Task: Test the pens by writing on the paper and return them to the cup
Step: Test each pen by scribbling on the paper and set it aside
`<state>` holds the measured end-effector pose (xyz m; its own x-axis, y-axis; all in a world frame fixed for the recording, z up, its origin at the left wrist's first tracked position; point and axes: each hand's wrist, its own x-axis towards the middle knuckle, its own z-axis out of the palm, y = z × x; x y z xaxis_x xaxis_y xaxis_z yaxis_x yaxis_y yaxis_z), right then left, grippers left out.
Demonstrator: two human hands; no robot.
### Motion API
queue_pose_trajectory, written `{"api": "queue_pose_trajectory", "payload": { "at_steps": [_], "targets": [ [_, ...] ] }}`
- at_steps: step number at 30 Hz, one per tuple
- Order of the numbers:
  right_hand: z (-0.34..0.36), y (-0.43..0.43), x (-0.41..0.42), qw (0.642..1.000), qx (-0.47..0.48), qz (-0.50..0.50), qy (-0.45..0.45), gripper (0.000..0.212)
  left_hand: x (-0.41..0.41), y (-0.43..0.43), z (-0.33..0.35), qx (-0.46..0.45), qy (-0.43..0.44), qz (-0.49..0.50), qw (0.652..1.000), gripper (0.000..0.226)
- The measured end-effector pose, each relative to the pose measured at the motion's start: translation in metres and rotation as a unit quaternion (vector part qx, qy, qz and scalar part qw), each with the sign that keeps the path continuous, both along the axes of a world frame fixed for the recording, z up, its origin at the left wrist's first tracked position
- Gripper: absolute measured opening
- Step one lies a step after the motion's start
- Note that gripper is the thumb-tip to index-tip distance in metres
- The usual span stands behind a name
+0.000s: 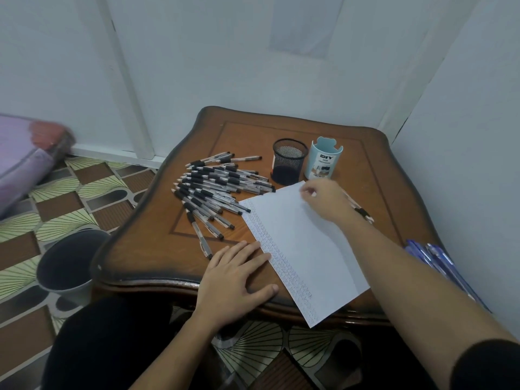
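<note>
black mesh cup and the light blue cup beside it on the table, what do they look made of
Black cylindrical mesh cup: likely metal wire mesh with a matte black finish; its wall is a fine see-through grid. Light blue cylindrical cup: probably smooth moulded plastic, opaque, with a shaped rim and a printed DIY label; coated card cannot be ruled out.

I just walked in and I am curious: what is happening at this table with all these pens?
A person at a wooden table seems to be testing pens. The left hand lies flat, fingertips on the edge of the paper, which carries scribbles along one side. The right hand reaches to the paper's far corner; whether it pinches it is unclear. A pile of pens lies left of the paper, and the black mesh cup looks empty.
</note>
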<state>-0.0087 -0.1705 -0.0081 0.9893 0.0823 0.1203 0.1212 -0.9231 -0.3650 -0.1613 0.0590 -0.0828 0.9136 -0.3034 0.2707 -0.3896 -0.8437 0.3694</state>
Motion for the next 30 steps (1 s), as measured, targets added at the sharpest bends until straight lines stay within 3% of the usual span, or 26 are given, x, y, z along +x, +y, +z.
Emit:
{"api": "queue_pose_trajectory", "payload": {
  "at_steps": [2,4,7,9,13,16,19,21,23,25,28,30],
  "targets": [
    [-0.002,0.038,-0.005,0.988,0.118,0.086,0.058,0.016,0.000,0.000,0.000,-0.001,0.001,0.000,1.000,0.066],
    [-0.009,0.071,-0.008,0.975,0.171,0.117,0.074,0.018,0.000,0.000,0.002,-0.003,0.002,0.001,1.000,0.065],
    [-0.026,0.101,-0.008,0.980,0.145,0.111,0.080,0.021,0.000,0.000,0.004,0.007,0.009,-0.005,1.000,0.066],
    [-0.033,0.106,-0.007,0.986,0.127,0.088,0.058,0.012,0.000,0.001,0.005,0.009,0.012,-0.008,1.000,0.067],
    [-0.024,0.092,-0.008,0.969,0.229,0.067,0.061,0.010,-0.001,0.001,0.004,0.004,0.013,-0.007,1.000,0.067],
    [-0.002,0.067,-0.017,0.907,0.416,-0.001,0.070,0.009,-0.001,0.000,0.003,0.005,0.006,-0.002,1.000,0.065],
    [0.019,0.038,-0.030,0.784,0.615,-0.063,0.064,0.004,-0.001,0.000,0.002,0.015,0.008,-0.002,1.000,0.067],
    [0.028,0.021,-0.045,0.722,0.688,-0.069,0.036,0.005,0.000,0.000,0.001,0.020,0.009,-0.002,1.000,0.069],
    [0.033,0.009,-0.064,0.693,0.717,-0.071,0.020,0.017,0.000,0.000,0.002,0.023,0.016,-0.002,1.000,0.072],
    [0.033,0.001,-0.082,0.703,0.707,-0.074,0.024,0.021,0.000,0.000,0.002,0.025,0.025,-0.001,0.999,0.074],
    [0.028,-0.003,-0.107,0.745,0.661,-0.077,0.038,0.011,-0.001,0.000,0.002,0.031,0.028,0.001,0.999,0.076],
    [0.021,-0.004,-0.121,0.745,0.662,-0.078,0.032,0.014,-0.001,-0.001,0.003,0.032,0.032,0.004,0.999,0.078]
  ]
}}
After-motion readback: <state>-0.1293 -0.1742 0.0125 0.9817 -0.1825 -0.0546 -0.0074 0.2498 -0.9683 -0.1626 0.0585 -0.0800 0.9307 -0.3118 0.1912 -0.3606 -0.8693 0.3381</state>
